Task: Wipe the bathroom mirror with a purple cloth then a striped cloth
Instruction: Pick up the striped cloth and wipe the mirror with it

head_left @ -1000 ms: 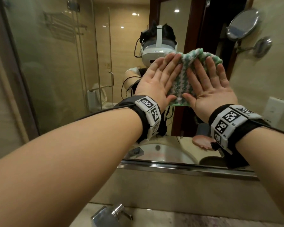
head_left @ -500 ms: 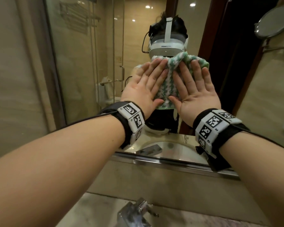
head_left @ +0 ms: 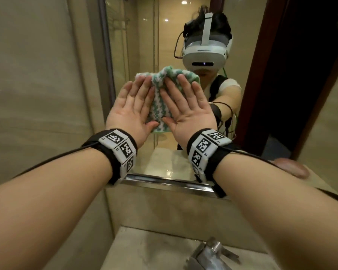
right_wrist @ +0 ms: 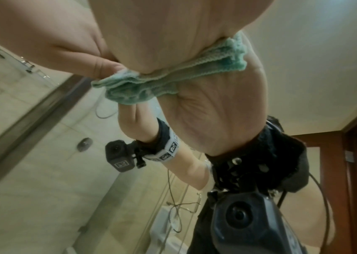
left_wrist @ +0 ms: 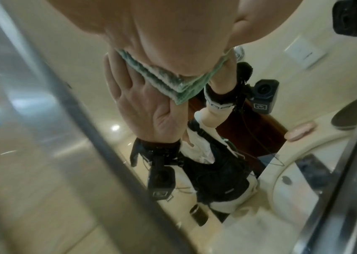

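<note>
Both hands are flat on the glass here: the left hand [head_left: 130, 112] and the right hand [head_left: 185, 112] sit side by side, fingers straight and close together, palms pressing the striped cloth [head_left: 160, 106] against the bathroom mirror [head_left: 142, 45]. That green-and-white cloth is bunched between the palms and the glass, near the mirror's left edge and above its lower metal frame [head_left: 164, 182], with its folded hem peeking out under the heels of the hands in both wrist views. So, by my reading, this is the second step, the striped-cloth pass (no purple cloth shows anywhere in these views). How much glass is left to cover cannot be told from here. Next move, I'd judge, calls for even pressure from both palms while the cloth slides across, keeping the bundle from slipping out between the thumbs, and staying clear of the tap [head_left: 213, 254] below.
</note>
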The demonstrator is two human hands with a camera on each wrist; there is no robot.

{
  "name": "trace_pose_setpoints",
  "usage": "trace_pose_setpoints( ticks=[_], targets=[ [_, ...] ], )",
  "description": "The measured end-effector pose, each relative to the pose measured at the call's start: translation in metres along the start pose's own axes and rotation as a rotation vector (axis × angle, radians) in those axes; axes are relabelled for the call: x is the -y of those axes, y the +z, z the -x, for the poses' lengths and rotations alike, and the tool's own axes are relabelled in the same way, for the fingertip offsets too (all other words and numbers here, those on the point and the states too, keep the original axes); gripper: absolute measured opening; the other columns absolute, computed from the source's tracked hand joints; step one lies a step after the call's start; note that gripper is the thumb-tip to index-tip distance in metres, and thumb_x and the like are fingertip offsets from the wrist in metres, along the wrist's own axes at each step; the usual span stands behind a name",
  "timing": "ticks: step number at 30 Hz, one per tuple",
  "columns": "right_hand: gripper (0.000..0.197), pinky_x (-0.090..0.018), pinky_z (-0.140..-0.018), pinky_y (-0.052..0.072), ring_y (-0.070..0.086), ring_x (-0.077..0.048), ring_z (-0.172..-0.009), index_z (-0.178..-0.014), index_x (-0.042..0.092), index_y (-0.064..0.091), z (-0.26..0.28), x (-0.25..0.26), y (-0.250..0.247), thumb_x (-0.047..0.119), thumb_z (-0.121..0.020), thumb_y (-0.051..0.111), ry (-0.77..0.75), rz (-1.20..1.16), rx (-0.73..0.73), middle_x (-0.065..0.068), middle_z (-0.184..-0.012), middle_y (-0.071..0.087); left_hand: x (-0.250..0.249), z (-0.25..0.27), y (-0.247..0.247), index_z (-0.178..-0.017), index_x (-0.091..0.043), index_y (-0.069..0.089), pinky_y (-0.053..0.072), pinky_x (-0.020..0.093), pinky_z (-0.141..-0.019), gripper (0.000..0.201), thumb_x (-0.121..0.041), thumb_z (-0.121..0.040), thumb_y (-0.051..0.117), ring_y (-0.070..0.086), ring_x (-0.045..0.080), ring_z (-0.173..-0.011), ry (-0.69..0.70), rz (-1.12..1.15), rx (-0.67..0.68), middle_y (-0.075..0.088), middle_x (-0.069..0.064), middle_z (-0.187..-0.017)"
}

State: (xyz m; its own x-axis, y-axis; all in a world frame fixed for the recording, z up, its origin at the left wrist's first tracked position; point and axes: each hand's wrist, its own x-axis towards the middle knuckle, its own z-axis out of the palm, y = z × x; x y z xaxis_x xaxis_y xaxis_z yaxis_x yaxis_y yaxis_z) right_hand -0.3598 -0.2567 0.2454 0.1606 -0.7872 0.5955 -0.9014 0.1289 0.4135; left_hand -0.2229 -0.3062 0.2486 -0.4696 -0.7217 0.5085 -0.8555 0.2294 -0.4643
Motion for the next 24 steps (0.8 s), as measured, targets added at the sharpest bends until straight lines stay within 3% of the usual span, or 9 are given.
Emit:
trace_pose_setpoints(
  ticks=[3,8,11,16,20,22,24],
  targets=[
    [0.064,-0.034,-0.098,-0.031,-0.022,-0.024,-0.140,-0.144,0.019,-0.021,-0.014,0.029,0.006,0.045,-0.099,0.016,-0.032,0.004,0.000,0.000,-0.154,-0.022,0.022,0.005,0.019,-0.112,0.006,-0.048,-0.027,0.044,-0.100,0.083,-0.057,-0.093,0.003,-0.047,0.030,-0.115,-0.031,-0.015,0.047,-0.056,0.025,-0.113],
    [0.063,-0.036,-0.100,-0.030,-0.022,-0.024,-0.140,-0.144,0.017,-0.020,-0.029,0.065,0.017,0.042,-0.100,0.017,-0.041,-0.012,0.009,-0.002,-0.153,-0.023,0.041,0.012,0.037,-0.122,0.007,-0.037,-0.026,0.046,-0.100,0.079,-0.055,-0.095,0.004,-0.041,0.031,-0.122,-0.049,-0.092,0.077,-0.050,0.026,-0.119],
    [0.062,-0.035,-0.099,-0.030,-0.022,-0.024,-0.140,-0.141,0.016,-0.023,-0.029,0.069,0.020,0.042,-0.100,0.015,-0.034,-0.001,-0.010,-0.002,-0.153,-0.022,0.040,0.012,0.037,-0.123,0.008,-0.034,-0.025,0.046,-0.100,0.076,-0.051,-0.096,0.004,-0.032,0.034,-0.134,-0.042,-0.116,0.086,-0.044,0.025,-0.125],
    [0.062,-0.034,-0.100,-0.029,-0.019,-0.024,-0.141,-0.144,0.017,-0.018,-0.027,0.062,0.019,0.043,-0.099,0.016,-0.056,0.031,-0.039,-0.002,-0.154,-0.019,0.035,0.012,0.034,-0.125,0.008,-0.032,-0.023,0.046,-0.103,0.076,-0.051,-0.096,0.006,-0.028,0.035,-0.136,-0.066,-0.105,0.100,-0.037,0.023,-0.138],
    [0.061,-0.037,-0.104,-0.025,-0.004,-0.022,-0.144,-0.145,0.018,-0.009,-0.020,0.049,0.023,0.045,-0.094,0.011,-0.066,0.147,-0.033,0.000,-0.157,-0.003,0.024,0.016,0.029,-0.127,0.007,-0.032,-0.022,0.046,-0.104,0.077,-0.051,-0.096,0.006,-0.028,0.036,-0.136,-0.092,-0.028,0.107,-0.041,0.024,-0.130],
    [0.060,-0.038,-0.108,-0.018,0.012,-0.020,-0.143,-0.145,0.020,0.006,-0.012,0.037,0.026,0.046,-0.091,0.010,-0.033,0.185,-0.011,0.004,-0.155,0.015,0.012,0.017,0.025,-0.127,0.007,-0.033,-0.021,0.046,-0.106,0.077,-0.052,-0.096,0.006,-0.027,0.036,-0.136,-0.087,-0.002,0.105,-0.041,0.024,-0.130],
    [0.061,-0.038,-0.110,-0.013,0.018,-0.018,-0.142,-0.144,0.021,0.008,-0.004,0.025,0.029,0.047,-0.089,0.008,-0.014,0.190,-0.016,0.006,-0.153,0.021,-0.001,0.018,0.019,-0.127,0.007,-0.033,-0.021,0.047,-0.105,0.076,-0.051,-0.096,0.006,-0.027,0.036,-0.136,-0.070,0.015,0.101,-0.042,0.024,-0.129]
  ],
)
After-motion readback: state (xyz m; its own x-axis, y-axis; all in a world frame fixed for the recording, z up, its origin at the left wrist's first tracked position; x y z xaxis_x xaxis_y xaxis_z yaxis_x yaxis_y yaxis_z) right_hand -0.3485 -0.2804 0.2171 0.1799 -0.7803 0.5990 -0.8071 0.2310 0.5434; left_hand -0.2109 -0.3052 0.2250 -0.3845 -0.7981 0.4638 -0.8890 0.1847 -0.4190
